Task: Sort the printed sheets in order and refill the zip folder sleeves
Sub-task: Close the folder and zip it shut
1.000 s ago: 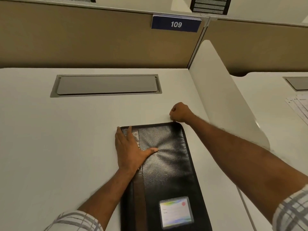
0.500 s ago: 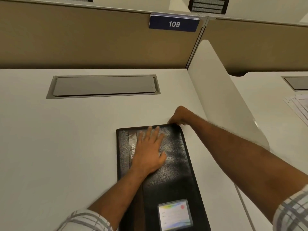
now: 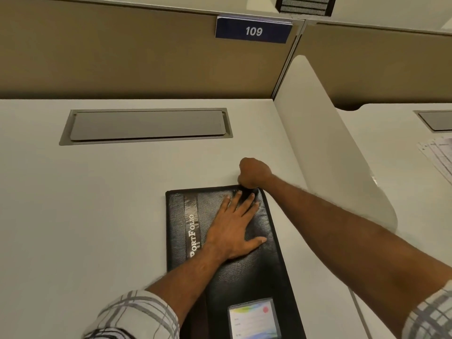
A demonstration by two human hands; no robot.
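Observation:
A black leather zip folder [image 3: 254, 272] lies closed on the white desk, its long side running away from me, with "PortFolio" printed on a brown strip and a card window [image 3: 254, 319] near its front end. My left hand [image 3: 234, 228] presses flat on the cover near the far end, fingers spread. My right hand [image 3: 253, 176] is curled at the folder's far right corner, pinching something there at the zip edge; the pull itself is hidden under the fingers.
A grey cable hatch [image 3: 146, 126] is set into the desk behind the folder. A white divider panel [image 3: 325, 143] stands on the right. Printed sheets [image 3: 437, 157] lie on the neighbouring desk at the far right. A tan partition carries a "109" sign [image 3: 253, 30].
My left hand slid from the folder's left spine side across to the right, toward the far right corner. My right hand stayed curled at that corner.

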